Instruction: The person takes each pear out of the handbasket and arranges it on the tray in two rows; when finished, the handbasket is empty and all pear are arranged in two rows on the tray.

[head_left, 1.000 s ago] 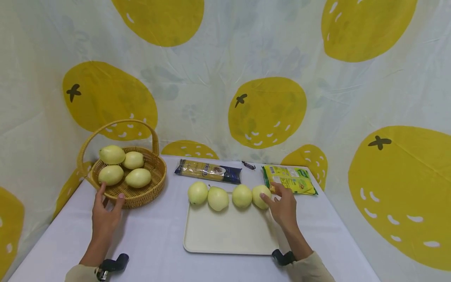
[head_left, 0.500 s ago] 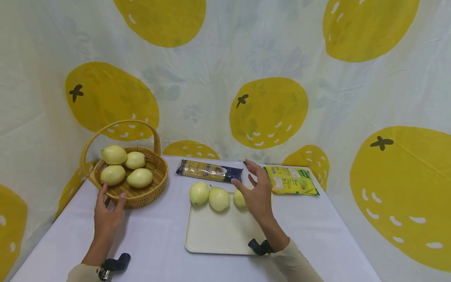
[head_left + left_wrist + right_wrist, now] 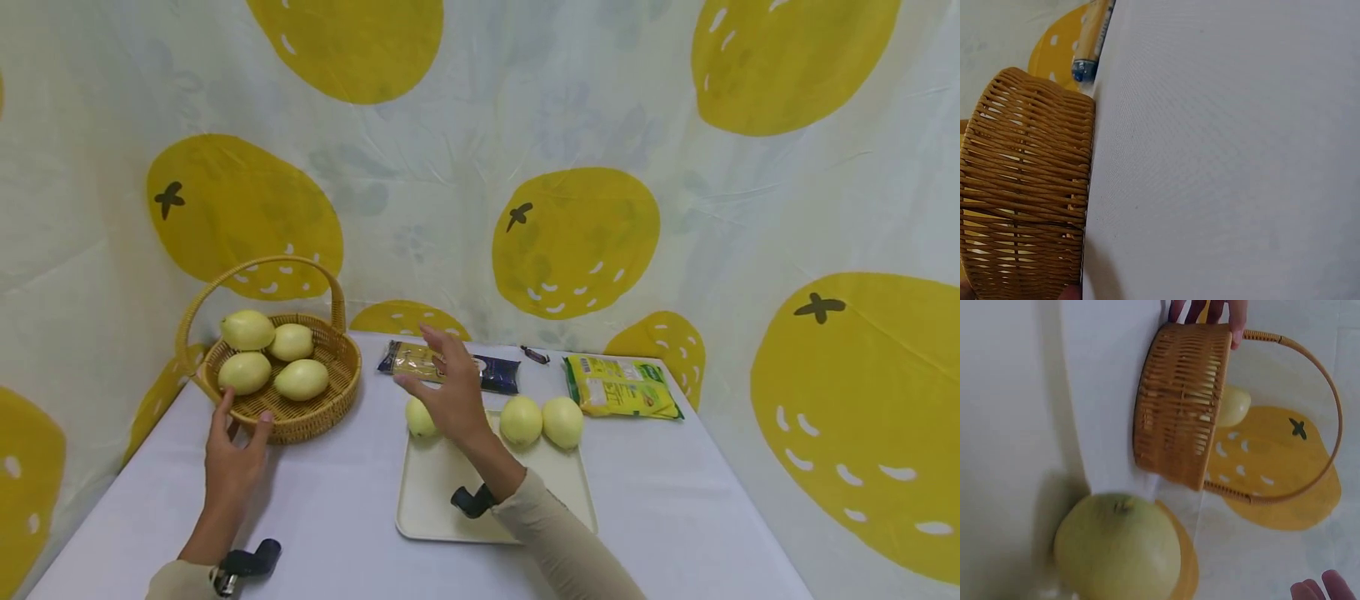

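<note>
A round wicker basket (image 3: 339,402) with a tall handle holds several pale yellow-green pears (image 3: 302,380) at the table's left. My left hand (image 3: 234,462) rests its spread fingers against the basket's near left rim and wall; in the left wrist view only bits of fingertips show. My right hand (image 3: 453,396), fingers bent and apart with nothing between them, is over the far left part of a cream tray (image 3: 423,508). Along the tray's far edge lie a left pear (image 3: 422,418) and two right pears (image 3: 521,420). My right hand covers the spot between them.
Behind the tray lies a long pasta packet (image 3: 498,375), partly covered by my right hand. A small dark wrapped item (image 3: 535,356) sits at the back. To its right is a yellow-green packet (image 3: 624,388). A lemon-print cloth (image 3: 420,250) hangs behind the table.
My right hand has moved left from the rightmost pear, across the row, to above the left pears, with nothing in it. My left hand has stayed at the basket.
</note>
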The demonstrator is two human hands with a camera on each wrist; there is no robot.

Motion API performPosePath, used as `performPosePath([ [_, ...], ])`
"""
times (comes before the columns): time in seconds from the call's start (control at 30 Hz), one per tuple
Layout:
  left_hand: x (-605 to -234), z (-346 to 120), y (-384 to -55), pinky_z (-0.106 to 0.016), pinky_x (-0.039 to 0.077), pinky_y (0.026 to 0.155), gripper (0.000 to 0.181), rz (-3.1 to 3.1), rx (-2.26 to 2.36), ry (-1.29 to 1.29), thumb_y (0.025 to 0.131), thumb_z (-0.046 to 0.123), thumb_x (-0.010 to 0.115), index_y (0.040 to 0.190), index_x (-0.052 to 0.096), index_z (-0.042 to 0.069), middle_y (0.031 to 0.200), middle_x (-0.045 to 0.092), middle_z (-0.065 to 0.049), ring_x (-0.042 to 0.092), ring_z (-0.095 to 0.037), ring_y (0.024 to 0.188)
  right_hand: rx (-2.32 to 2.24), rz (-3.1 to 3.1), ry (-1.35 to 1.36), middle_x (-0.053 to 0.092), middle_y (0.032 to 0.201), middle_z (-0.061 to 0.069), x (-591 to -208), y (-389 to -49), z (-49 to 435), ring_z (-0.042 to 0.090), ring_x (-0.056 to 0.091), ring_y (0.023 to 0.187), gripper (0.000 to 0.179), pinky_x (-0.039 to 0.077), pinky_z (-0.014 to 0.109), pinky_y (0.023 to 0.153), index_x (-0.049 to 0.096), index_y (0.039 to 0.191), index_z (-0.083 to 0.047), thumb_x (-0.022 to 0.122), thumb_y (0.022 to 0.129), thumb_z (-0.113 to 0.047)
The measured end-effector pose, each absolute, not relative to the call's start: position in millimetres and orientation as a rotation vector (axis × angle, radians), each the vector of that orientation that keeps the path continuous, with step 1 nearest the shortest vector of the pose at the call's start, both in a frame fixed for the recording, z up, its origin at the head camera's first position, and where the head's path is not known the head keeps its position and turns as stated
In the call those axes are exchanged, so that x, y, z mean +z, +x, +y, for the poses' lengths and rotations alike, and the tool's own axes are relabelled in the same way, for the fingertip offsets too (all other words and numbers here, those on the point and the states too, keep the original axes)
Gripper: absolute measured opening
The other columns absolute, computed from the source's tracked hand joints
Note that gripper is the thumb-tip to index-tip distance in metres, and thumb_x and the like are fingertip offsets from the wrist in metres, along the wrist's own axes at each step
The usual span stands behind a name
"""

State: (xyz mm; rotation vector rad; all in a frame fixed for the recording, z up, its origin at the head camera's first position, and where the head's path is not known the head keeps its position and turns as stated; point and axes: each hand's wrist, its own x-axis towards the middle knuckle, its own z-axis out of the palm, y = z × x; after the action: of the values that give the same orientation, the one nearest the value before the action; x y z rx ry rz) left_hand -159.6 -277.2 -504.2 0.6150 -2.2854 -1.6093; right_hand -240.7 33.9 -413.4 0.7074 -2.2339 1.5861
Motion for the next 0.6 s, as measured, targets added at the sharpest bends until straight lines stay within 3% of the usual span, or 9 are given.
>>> performPosePath([
  [0.17,-504.6,-276.8,-160.1,-0.070,0.036,0.121,0.081,-2.294,-1.594,0.631,0.109,0.051,0.051,0.172,0.002,0.039,0.181,-0.002,-0.005,0.012,-0.043,0.165,1.533,-2.298,0.810,0.061,0.145,0.001,-418.4,-248.6,-3.3,0.016,0.058,0.137,0.075,0.055,0.030,0.112,0.054,0.155,-0.028,0.089,0.088,-0.027],
  [0.4,-504.1,-276.5,-160.3,-0.068,0.038,0.121,0.080,-2.284,-1.600,0.650,0.109,0.050,0.051,0.172,0.003,0.038,0.181,-0.002,-0.005,0.013,-0.041,0.165,1.631,-2.316,0.882,0.061,0.149,0.002,-428.1,-260.6,-53.2,0.017,0.061,0.136,0.070,0.057,0.031,0.110,0.057,0.152,-0.027,0.088,0.089,-0.024],
  [0.6,-503.6,-275.5,-160.6,-0.068,0.038,0.121,0.081,-2.283,-1.587,0.652,0.109,0.050,0.052,0.172,0.003,0.037,0.181,0.000,-0.004,0.015,-0.042,0.165,1.599,-2.392,0.941,0.062,0.146,-0.001,-437.9,-272.1,-85.1,0.015,0.059,0.139,0.068,0.052,0.019,0.109,0.057,0.153,-0.022,0.086,0.090,-0.024],
])
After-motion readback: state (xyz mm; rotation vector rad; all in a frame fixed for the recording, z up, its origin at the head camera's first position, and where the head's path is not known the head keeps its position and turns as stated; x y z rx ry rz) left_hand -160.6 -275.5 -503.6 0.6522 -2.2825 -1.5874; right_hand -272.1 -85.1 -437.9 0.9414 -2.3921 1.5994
